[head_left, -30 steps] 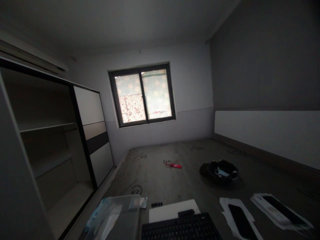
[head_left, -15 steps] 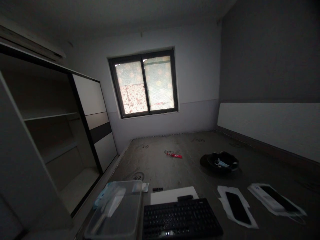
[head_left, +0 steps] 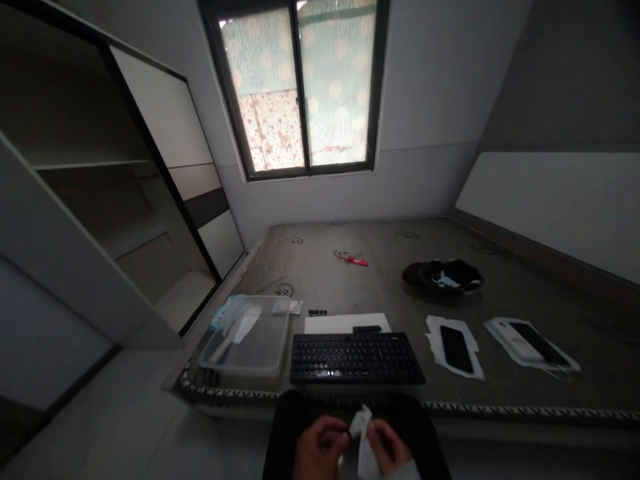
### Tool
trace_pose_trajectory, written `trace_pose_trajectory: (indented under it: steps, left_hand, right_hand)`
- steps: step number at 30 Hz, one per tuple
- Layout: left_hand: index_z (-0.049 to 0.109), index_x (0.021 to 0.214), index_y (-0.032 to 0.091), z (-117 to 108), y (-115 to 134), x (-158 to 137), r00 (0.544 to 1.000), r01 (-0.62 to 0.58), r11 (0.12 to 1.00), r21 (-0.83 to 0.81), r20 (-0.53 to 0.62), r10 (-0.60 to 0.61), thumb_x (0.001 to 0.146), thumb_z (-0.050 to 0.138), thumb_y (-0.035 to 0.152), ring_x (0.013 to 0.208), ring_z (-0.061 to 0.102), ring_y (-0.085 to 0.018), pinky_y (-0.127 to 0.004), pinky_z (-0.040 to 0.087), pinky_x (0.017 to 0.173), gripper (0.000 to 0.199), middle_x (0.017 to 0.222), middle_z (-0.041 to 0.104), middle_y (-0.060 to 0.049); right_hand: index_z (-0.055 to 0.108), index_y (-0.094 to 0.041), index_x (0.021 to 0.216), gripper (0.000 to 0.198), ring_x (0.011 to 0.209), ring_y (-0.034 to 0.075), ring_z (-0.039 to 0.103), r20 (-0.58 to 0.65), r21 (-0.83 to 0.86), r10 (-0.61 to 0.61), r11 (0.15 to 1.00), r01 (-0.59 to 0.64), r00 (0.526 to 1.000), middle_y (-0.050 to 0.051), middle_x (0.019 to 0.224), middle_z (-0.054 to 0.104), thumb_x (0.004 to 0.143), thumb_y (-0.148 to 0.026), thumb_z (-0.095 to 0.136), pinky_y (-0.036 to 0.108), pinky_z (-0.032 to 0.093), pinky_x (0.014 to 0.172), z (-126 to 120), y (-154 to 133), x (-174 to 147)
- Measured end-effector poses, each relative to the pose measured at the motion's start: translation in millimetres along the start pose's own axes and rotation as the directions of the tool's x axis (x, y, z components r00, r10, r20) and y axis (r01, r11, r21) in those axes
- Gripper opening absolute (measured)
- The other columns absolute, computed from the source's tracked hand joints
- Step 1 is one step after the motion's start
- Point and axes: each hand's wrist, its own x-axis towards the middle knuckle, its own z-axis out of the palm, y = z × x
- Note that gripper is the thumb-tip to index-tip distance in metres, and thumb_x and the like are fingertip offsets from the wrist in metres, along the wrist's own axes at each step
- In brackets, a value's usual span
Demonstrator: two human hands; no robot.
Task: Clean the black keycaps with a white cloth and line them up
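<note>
Low in the head view, both my hands are together above my lap, in front of the bed's edge. My right hand is closed, pinching a crumpled white tissue that hangs down between the hands. My left hand is closed too, its fingers curled and its fingertips against the tissue's left side. A small dark spot shows at those fingertips, too small to name. Just beyond the hands, a black keyboard lies on the bed, with a white sheet and a small black bar-shaped object behind it.
Left of the keyboard is a clear plastic box with white items inside. To the right, two dark phones lie on white wipes. Farther back are a black cap and a red strip-like item. An open wardrobe stands left.
The view has tipped downward, so the bed and its items sit higher and the front edge shows. My hands, the tissue and my legs have come into view.
</note>
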Motion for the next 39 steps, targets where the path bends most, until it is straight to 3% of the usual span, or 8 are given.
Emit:
trace_pose_trajectory:
  steps: [3, 6, 8, 11, 14, 22, 29, 39]
  left_hand:
    - [0.067, 0.092, 0.014, -10.9, -3.4, 9.2, 0.998, 0.053, 0.998, -0.027, -0.019, -0.053, 0.074, 0.06, 0.05, 0.036, 0.046, -0.007, -0.018, 0.035, 0.033, 0.041, 0.066, 0.067, -0.002]
    - [0.068, 0.089, 0.014, -27.4, -6.4, 24.4, 0.996, -0.014, 0.991, 0.136, -0.082, 0.025, 0.078, 0.058, 0.047, 0.046, 0.055, -0.011, -0.02, 0.042, 0.041, 0.036, 0.07, 0.069, -0.003]
    - [0.069, 0.087, 0.015, -37.5, -9.2, 39.0, 0.994, -0.01, 0.984, 0.18, -0.107, 0.029, 0.076, 0.06, 0.045, 0.056, 0.061, -0.013, -0.021, 0.047, 0.051, 0.034, 0.083, 0.072, -0.005]
    - [0.071, 0.09, 0.015, -46.5, -12.1, 66.4, 0.992, 0.015, 0.969, 0.247, -0.125, 0.017, 0.077, 0.061, 0.042, 0.066, 0.065, -0.016, -0.024, 0.05, 0.06, 0.031, 0.082, 0.073, -0.005]
    - [0.074, 0.09, 0.018, -47.4, -11.4, 97.3, 0.993, 0.016, 0.947, 0.32, -0.113, 0.022, 0.077, 0.064, 0.033, 0.085, 0.067, -0.019, -0.028, 0.05, 0.078, 0.023, 0.086, 0.074, -0.004]
    - [0.068, 0.095, 0.014, -34.5, -5.7, 162.6, 0.991, 0.133, 0.859, 0.494, -0.047, -0.127, 0.083, 0.064, 0.036, 0.091, 0.065, -0.018, -0.041, 0.049, 0.088, 0.025, 0.094, 0.071, -0.005]
    - [0.066, 0.096, 0.015, -25.0, -3.2, 173.8, 0.98, 0.161, 0.799, 0.579, 0.003, -0.2, 0.087, 0.06, 0.035, 0.094, 0.063, -0.019, -0.042, 0.049, 0.09, 0.023, 0.098, 0.068, -0.005]
    - [0.065, 0.098, 0.015, -27.0, -11.6, 178.6, 0.976, 0.158, 0.79, 0.593, 0.029, -0.217, 0.087, 0.059, 0.035, 0.095, 0.063, -0.019, -0.041, 0.049, 0.089, 0.024, 0.1, 0.068, -0.005]
  right_hand:
    - [0.07, -0.016, 0.062, 0.058, 0.053, 0.016, 0.056, 0.037, 0.019, 0.015, 1.0, -0.016, 0.999, 0.003, 0.054, 0.064, 0.051, -0.073, 0.068, 0.022, 0.046, 0.051, -11.2, 4.2, 5.6]
    - [0.07, -0.015, 0.063, 0.059, 0.055, 0.017, 0.056, 0.076, -0.005, 0.082, 0.997, -0.082, 0.994, 0.004, 0.055, 0.064, 0.046, -0.071, 0.073, 0.022, 0.046, 0.052, -22.0, 4.7, 9.6]
    - [0.07, -0.014, 0.062, 0.057, 0.053, 0.015, 0.054, 0.086, -0.013, 0.102, 0.995, -0.102, 0.991, 0.003, 0.054, 0.063, 0.047, -0.07, 0.073, 0.022, 0.044, 0.051, -25.5, 6.0, 10.7]
    - [0.069, -0.014, 0.061, 0.054, 0.051, 0.014, 0.052, 0.112, -0.009, 0.125, 0.992, -0.124, 0.986, 0.002, 0.052, 0.061, 0.049, -0.067, 0.074, 0.022, 0.043, 0.049, -26.2, 10.3, 11.3]
    - [0.068, -0.015, 0.06, 0.053, 0.049, 0.014, 0.053, 0.116, 0.001, 0.146, 0.989, -0.147, 0.982, 0.001, 0.051, 0.061, 0.047, -0.066, 0.075, 0.023, 0.044, 0.048, -25.4, 15.7, 12.6]
    - [0.068, -0.017, 0.06, 0.051, 0.051, 0.016, 0.054, 0.061, -0.002, 0.127, 0.992, -0.127, 0.99, 0.002, 0.053, 0.062, 0.049, -0.067, 0.073, 0.024, 0.043, 0.049, -24.8, 29.5, 12.1]
    - [0.067, -0.017, 0.062, 0.053, 0.051, 0.015, 0.053, -0.055, -0.006, 0.116, 0.993, -0.116, 0.992, 0.001, 0.053, 0.06, 0.05, -0.069, 0.071, 0.025, 0.043, 0.05, -27.5, 42.0, 12.4]
    - [0.066, -0.018, 0.06, 0.051, 0.05, 0.015, 0.051, -0.057, -0.016, 0.132, 0.991, -0.134, 0.99, 0.0, 0.051, 0.058, 0.049, -0.068, 0.071, 0.024, 0.042, 0.048, -28.5, 44.0, 14.4]
